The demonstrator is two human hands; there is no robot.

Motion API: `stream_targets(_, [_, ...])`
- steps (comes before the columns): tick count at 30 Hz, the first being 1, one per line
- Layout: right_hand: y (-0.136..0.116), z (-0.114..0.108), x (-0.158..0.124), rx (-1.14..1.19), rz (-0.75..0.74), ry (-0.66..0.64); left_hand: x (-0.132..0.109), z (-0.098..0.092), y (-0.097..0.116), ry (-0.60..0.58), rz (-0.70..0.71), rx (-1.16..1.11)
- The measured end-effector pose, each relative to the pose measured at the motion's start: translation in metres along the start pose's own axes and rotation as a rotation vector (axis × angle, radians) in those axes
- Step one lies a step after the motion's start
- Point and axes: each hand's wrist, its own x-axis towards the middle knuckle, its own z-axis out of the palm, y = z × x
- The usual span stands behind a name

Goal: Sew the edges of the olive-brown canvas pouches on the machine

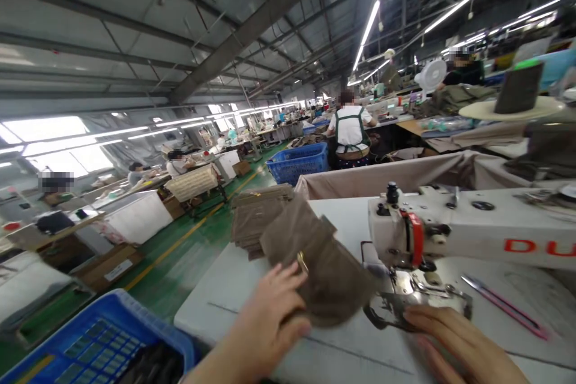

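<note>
A taupe suede-like fabric piece (pixel 317 267) with a small gold metal fitting (pixel 302 261) lies folded on the white sewing table (pixel 216 312). My left hand (pixel 270 324) grips its near edge, with the fingers over the cloth. My right hand (pixel 461 342) lies flat at the lower right, fingers spread, touching the front of the sewing machine's metal plate and holding nothing. The industrial sewing machine (pixel 416 234), with a red-trimmed head, stands just beyond it. A stack of similar brown pieces (pixel 258 219) sits at the table's far left corner.
Pink-handled long shears (pixel 504 306) lie right of the machine. A blue plastic crate (pixel 99 342) holding dark pieces stands at lower left, below the table edge. Beyond are a second blue crate (pixel 299 162), a seated co-worker in a green apron (pixel 350 129), and more workstations.
</note>
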Motion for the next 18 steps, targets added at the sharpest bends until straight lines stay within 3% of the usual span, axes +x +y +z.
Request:
stream_targets(1, [-0.009, -0.006, 0.006, 0.017, 0.042, -0.034, -0.008, 0.018, 0.009, -0.098, 0.04, -0.083])
stream_targets(3, [-0.023, -0.013, 0.016, 0.05, 0.103, -0.09, -0.015, 0.051, 0.022, -0.146, 0.008, -0.187])
stream_targets(5, [-0.031, -0.013, 0.022, 0.082, 0.157, -0.166, -0.008, 0.077, 0.031, -0.074, -0.092, -0.202])
stream_targets(8, [-0.038, -0.008, 0.023, 0.102, 0.197, -0.228, 0.02, 0.1, 0.047, 0.006, -0.173, -0.188])
stream_targets(11, [-0.043, -0.006, 0.013, 0.104, 0.246, -0.18, 0.047, 0.115, 0.066, -0.004, -0.133, -0.204])
stream_targets(14, [-0.051, -0.008, 0.0, 0.123, 0.336, -0.121, 0.058, 0.124, 0.078, -0.019, -0.126, -0.19])
stream_targets(18, [-0.063, -0.018, -0.008, 0.217, 0.438, -0.104, 0.056, 0.115, 0.079, -0.04, -0.196, -0.312])
